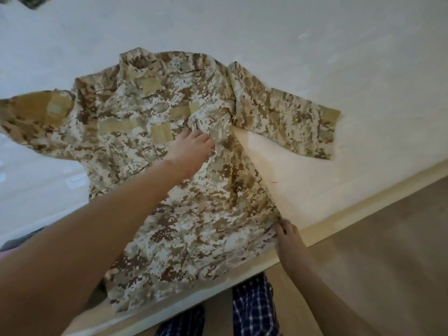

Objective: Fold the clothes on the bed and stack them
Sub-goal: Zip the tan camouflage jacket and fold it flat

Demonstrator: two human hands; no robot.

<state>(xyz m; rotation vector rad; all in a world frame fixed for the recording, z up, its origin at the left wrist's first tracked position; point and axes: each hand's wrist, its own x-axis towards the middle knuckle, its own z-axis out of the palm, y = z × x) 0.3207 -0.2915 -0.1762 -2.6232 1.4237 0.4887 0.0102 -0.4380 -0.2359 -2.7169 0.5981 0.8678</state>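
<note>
A tan and brown camouflage jacket [194,214] lay front-up and spread open on a white bed [315,32], its collar pointing away from the person and its hem near the bed's edge, closest to them. The left hand [191,146] reached across the cloth and rested flat on the chest area, fingers straight and together, apparently pinning the jacket so it would not slide or bunch. The right hand [286,232] was at the hem corner beside the bed's edge, fingers curled on the cloth in what looked like a pinch, probably drawing that side seam taut and straight. One sleeve [286,112] lay stretched out flat on the sheet, away from the body of the jacket; the other sleeve [36,110] ran out toward the opposite side of the view. Judging from this, the jacket was being smoothed and no fold had yet been made. A scrap of a darker garment [31,1] showed at the far corner of the bed, well apart. Below were the person's checked trousers [252,306] and a pale floor [388,251].
</note>
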